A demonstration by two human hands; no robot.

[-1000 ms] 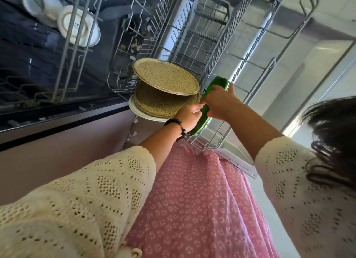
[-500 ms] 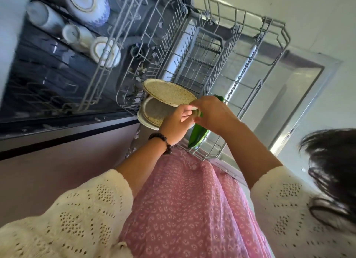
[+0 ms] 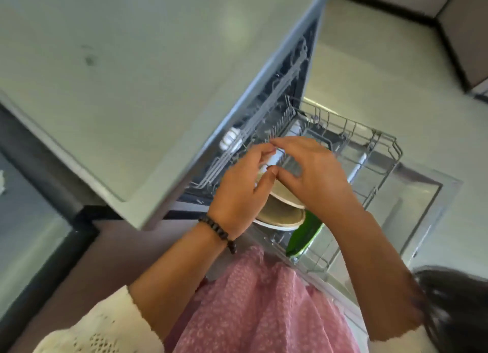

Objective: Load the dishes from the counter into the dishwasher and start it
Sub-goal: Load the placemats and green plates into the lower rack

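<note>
We saw both hands raised above the pulled-out lower rack (image 3: pixel 375 152) of the dishwasher, close together in the middle of the view. Our left hand (image 3: pixel 237 191), with a dark beaded bracelet (image 3: pixel 219 231) at the wrist, had its fingers (image 3: pixel 260 152) gently bent and spread, gripping nothing that we could make out. Our right hand (image 3: pixel 311 173) faced it, its fingers likewise loosely arched and apart, the thumb tip touching or nearly touching the left thumb; it also held nothing visible. Whether a small pale thing seen between the hands was part of the rack or something else, we could not tell, since that area was blurred.

Below the hands, two speckled tan plates (image 3: pixel 282 215) stood tilted in the near corner of the rack, one leaning over the other, with white rims showing. Just beside them, toward us, a green dish (image 3: pixel 303 239) stood on edge in the rack, partly hidden by the right forearm. Further back, white cups (image 3: pixel 229 141) sat in the upper rack, under the edge of the pale surface (image 3: pixel 132 75) that filled the upper left. The open dishwasher door (image 3: pixel 422 207) lay flat beneath the lower rack.
</note>
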